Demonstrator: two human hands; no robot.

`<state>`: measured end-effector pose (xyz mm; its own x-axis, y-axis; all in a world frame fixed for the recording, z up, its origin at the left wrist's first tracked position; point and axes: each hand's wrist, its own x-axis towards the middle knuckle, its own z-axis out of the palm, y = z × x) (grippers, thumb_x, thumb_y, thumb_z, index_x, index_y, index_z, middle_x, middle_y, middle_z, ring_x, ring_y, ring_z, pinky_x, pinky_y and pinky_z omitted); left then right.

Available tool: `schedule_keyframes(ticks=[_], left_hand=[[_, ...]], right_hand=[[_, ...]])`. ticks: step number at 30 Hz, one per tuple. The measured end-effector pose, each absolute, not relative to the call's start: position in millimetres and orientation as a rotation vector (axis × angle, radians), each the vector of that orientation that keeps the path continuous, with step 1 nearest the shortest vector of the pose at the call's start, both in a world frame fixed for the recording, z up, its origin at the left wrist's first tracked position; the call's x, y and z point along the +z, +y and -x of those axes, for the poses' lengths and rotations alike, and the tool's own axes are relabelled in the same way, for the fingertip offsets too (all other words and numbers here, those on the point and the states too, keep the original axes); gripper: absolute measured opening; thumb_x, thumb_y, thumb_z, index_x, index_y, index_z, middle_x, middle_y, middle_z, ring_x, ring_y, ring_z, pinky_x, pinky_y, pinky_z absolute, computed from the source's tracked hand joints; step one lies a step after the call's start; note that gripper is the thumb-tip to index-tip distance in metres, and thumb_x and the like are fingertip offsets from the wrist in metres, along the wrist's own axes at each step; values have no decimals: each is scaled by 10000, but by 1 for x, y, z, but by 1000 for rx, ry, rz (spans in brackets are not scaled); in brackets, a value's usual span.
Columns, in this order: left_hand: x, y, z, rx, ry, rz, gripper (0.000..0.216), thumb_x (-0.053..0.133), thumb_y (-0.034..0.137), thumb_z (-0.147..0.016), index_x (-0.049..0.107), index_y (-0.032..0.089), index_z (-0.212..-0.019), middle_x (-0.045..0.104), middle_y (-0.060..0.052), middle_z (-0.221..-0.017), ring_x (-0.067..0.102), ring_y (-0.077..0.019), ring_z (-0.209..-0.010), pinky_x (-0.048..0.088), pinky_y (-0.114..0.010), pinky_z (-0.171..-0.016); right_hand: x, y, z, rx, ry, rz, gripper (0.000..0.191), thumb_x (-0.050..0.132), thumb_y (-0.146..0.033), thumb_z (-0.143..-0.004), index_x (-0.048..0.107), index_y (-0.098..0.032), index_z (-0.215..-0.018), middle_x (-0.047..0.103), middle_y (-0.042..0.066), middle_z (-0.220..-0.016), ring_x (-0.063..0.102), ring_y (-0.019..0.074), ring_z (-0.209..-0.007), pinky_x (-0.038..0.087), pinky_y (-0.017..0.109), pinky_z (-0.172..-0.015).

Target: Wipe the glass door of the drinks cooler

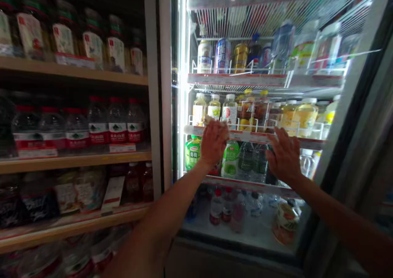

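Observation:
My left hand point(214, 143) reaches into the lit drinks fridge and presses a pale crumpled cloth point(211, 121) against the front rail of the middle shelf point(254, 137). Its fingers are curled over the cloth. Just behind it stand juice bottles point(214, 107), and a green-labelled bottle point(192, 152) sits below on the left. My right hand point(284, 156) lies open further right, fingers spread flat near the same rail, in front of dark water bottles point(259, 160). It holds nothing.
The fridge door point(359, 106) stands open at the right. Cans point(222, 55) fill the shelf above, and small bottles point(216, 206) and a tipped jar point(285, 222) lie on the fridge floor. Wooden shelves point(73, 161) of bottled water point(98, 124) stand at the left.

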<state>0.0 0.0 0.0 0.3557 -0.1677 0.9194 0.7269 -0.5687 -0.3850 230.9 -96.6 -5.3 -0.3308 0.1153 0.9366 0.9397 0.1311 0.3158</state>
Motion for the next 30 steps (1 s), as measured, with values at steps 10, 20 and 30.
schedule_keyframes(ticks=[10, 20, 30], left_hand=[[-8, -11, -15, -1175, -447, 2049, 449, 335, 290, -905, 372, 165, -1335, 371, -116, -1413, 203, -222, -1374, 216, -466, -1107], [-9, -21, -12, -1202, -570, 2055, 559, 335, 376, -893, 262, 106, -1376, 317, -138, -1449, 158, -189, -1386, 139, -429, -1134], [-44, 3, 66, -1101, -687, 1858, 590, 384, 399, -896, 250, 122, -1398, 305, -162, -1448, 44, -225, -1394, 78, -466, -1122]], right_hand=[[-26, -110, -236, -1193, -1640, 1060, 480, 449, -257, -856, 408, -165, -1326, 367, 149, -1422, 337, 300, -1313, 255, 553, -1043], [-22, -70, -131, -799, -1638, 794, 531, 353, -236, -889, 255, -236, -1411, 361, 77, -1428, 329, 220, -1320, 334, 457, -1055], [-10, -56, -190, -1165, -1562, 985, 356, 421, -227, -875, 534, -273, -1210, 446, 7, -1373, 307, 204, -1331, 260, 452, -1093]])
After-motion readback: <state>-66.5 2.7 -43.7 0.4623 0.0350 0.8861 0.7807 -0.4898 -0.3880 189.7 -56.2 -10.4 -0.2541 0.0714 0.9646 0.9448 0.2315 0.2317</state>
